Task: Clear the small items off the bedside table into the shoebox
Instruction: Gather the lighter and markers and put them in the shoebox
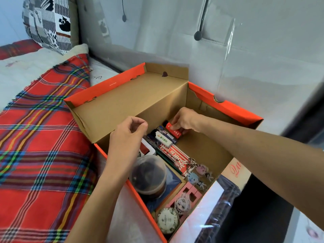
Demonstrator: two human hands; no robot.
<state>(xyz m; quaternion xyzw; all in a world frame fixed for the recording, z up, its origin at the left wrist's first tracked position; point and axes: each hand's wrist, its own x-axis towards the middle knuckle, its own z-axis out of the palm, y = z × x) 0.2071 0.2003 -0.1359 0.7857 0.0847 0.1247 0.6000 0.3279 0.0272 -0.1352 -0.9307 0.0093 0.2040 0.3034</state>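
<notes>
We see a shoebox (226, 103) that is bright orange outside and plain brown cardboard inside, with a small dark heart-shaped mark on its lid flap. In it we make out a red lighter (175, 131) with pale lettering, a dark blue lighter (169, 135), and a white lighter (164, 140) printed in green with an orange-red spot. We also note a packet (177, 157) striped red and white, a clear tub (149, 174) with dark brown contents, a pink block (188, 191), charms (198, 175) with pale blue and pink hair, and a round white tin (167, 220) with grey markings. The blanket (43, 155) is red plaid, crossed with green, blue, yellow and black lines. The pillow (47, 23) is black-and-white patchwork.
</notes>
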